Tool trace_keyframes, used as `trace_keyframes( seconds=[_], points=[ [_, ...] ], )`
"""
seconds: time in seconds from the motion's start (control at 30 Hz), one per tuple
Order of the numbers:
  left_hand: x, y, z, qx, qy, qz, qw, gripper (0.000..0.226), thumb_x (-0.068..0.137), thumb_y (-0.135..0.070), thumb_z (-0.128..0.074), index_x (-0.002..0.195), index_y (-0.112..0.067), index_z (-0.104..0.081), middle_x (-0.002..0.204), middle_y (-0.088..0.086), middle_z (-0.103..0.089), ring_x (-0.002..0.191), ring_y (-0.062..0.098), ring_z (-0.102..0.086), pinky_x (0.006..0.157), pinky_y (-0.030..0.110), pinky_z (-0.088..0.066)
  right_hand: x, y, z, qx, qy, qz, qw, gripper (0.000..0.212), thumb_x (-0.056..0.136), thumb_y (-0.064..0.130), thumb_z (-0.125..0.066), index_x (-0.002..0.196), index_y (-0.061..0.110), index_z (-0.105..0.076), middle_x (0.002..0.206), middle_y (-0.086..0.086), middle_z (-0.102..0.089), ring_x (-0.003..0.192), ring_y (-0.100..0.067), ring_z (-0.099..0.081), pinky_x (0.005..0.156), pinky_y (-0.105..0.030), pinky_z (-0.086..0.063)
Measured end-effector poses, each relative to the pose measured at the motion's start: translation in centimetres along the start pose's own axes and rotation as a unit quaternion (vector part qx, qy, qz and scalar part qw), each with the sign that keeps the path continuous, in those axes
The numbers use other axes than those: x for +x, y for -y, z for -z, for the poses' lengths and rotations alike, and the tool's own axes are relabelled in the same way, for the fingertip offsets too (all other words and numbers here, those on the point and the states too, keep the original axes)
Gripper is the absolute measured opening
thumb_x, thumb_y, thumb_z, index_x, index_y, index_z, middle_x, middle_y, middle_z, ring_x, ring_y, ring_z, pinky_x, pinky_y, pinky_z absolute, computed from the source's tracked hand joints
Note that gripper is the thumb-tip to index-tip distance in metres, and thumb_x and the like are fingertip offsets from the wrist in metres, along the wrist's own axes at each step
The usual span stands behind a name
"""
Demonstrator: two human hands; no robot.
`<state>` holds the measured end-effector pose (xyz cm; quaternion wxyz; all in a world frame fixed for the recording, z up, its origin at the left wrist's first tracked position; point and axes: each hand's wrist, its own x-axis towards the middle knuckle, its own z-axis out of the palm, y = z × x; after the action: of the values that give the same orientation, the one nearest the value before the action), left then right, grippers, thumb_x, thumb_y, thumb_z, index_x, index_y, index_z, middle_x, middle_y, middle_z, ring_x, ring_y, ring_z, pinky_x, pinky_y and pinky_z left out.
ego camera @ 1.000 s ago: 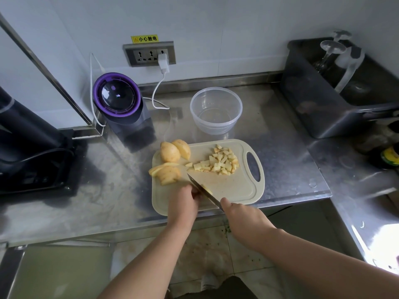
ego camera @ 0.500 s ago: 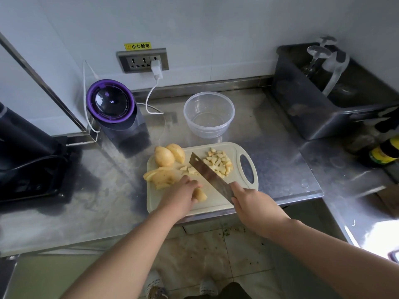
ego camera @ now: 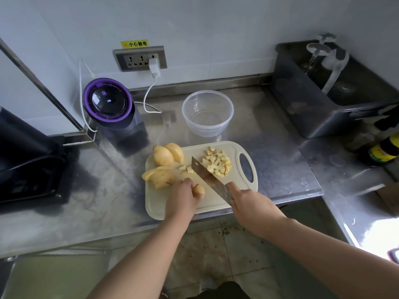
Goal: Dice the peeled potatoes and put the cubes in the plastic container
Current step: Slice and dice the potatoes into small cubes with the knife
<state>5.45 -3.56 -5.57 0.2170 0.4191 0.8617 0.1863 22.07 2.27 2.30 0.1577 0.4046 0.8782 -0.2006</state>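
A pale cutting board (ego camera: 220,203) lies on the steel counter. My left hand (ego camera: 183,196) grips a potato piece (ego camera: 199,190) near the board's front. My right hand (ego camera: 246,203) holds a cleaver (ego camera: 207,176) by its handle, with the blade raised and angled toward the far left over the board. A heap of potato cubes (ego camera: 217,161) lies at the board's far right. Two potato halves (ego camera: 167,155) and some slices (ego camera: 158,175) sit at its left. The clear plastic container (ego camera: 207,113) stands behind the board with nothing in it.
A purple-rimmed appliance (ego camera: 108,100) stands at the back left, its white cable (ego camera: 149,93) plugged into the wall socket. A dark bin (ego camera: 323,108) with glassware sits at the back right. Dark bottles (ego camera: 382,151) stand at the right. A black appliance (ego camera: 23,156) fills the left.
The cleaver has gone from low beside my left hand to raised and angled over the board. My left hand has stayed on the potato piece. The camera has tilted slightly.
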Motion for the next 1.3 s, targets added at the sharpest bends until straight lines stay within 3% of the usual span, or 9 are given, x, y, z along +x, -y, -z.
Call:
trace_keyframes(
  seconds=[0.17,0.37,0.67,0.9,1.07,1.2,1.3],
  points=[
    [-0.9,1.0,-0.5,-0.038,-0.029,0.025,0.999,0.016,0.088,-0.030,-0.066,0.099,-0.019,-0.064,0.097,-0.004,-0.064,0.085,0.015,-0.061,0.069,0.026,-0.046,-0.7,0.6,-1.3,-0.031,0.027,0.023,0.999,0.041,0.094,0.001,-0.039,0.125,0.024,-0.028,0.080,-0.006,-0.058,0.063,-0.022,-0.056,0.060,-0.038,-0.051],
    [-0.7,1.1,-0.8,-0.040,-0.042,0.014,0.998,0.010,0.086,-0.024,-0.068,0.096,-0.021,-0.068,0.093,-0.006,-0.067,0.087,0.016,-0.063,0.076,0.031,-0.053,-0.8,0.7,-1.7,-0.035,0.033,0.029,0.998,0.045,0.092,-0.001,-0.042,0.125,0.025,-0.027,0.076,-0.005,-0.056,0.066,-0.022,-0.058,0.061,-0.039,-0.053],
    [-0.4,1.0,-0.9,-0.013,-0.048,-0.001,0.999,0.010,0.090,-0.021,-0.063,0.097,-0.017,-0.069,0.094,-0.002,-0.068,0.087,0.016,-0.062,0.075,0.027,-0.048,-0.5,0.9,-1.6,-0.050,0.070,0.042,0.995,0.054,0.094,-0.003,-0.043,0.137,0.023,-0.021,0.085,-0.006,-0.059,0.072,-0.020,-0.062,0.065,-0.035,-0.055],
    [-0.2,0.9,-0.8,0.000,-0.043,-0.009,0.999,0.014,0.087,-0.024,-0.067,0.100,-0.019,-0.068,0.096,-0.005,-0.069,0.086,0.013,-0.063,0.074,0.026,-0.052,0.0,0.8,-2.3,-0.057,0.084,0.041,0.994,0.053,0.095,-0.002,-0.043,0.137,0.022,-0.021,0.075,-0.001,-0.049,0.065,-0.015,-0.053,0.052,-0.025,-0.042],
    [0.1,1.0,-0.6,-0.013,-0.021,-0.007,1.000,0.013,0.086,-0.029,-0.069,0.095,-0.020,-0.066,0.095,-0.006,-0.068,0.087,0.014,-0.063,0.077,0.030,-0.052,0.3,0.0,-1.1,-0.070,0.059,0.045,0.995,0.054,0.092,-0.005,-0.042,0.135,0.023,-0.023,0.075,-0.001,-0.047,0.065,-0.017,-0.050,0.059,-0.028,-0.044],
    [1.0,0.4,-0.7,-0.005,-0.007,-0.011,1.000,0.016,0.087,-0.030,-0.068,0.098,-0.020,-0.065,0.096,-0.005,-0.067,0.086,0.012,-0.061,0.077,0.029,-0.053,0.1,-1.7,0.3,-0.062,0.020,0.038,0.997,0.056,0.093,-0.002,-0.041,0.136,0.027,-0.019,0.097,-0.004,-0.061,0.075,-0.026,-0.062,0.071,-0.039,-0.055],
    [1.8,-0.9,-0.8,-0.001,-0.013,-0.029,1.000,0.016,0.089,-0.029,-0.066,0.102,-0.020,-0.064,0.098,-0.006,-0.065,0.088,0.012,-0.060,0.077,0.027,-0.051,0.3,-3.1,1.2,-0.049,-0.021,0.012,0.998,0.045,0.100,0.008,-0.038,0.136,0.026,-0.019,0.095,-0.003,-0.062,0.071,-0.024,-0.063,0.067,-0.037,-0.055]
  ],
)
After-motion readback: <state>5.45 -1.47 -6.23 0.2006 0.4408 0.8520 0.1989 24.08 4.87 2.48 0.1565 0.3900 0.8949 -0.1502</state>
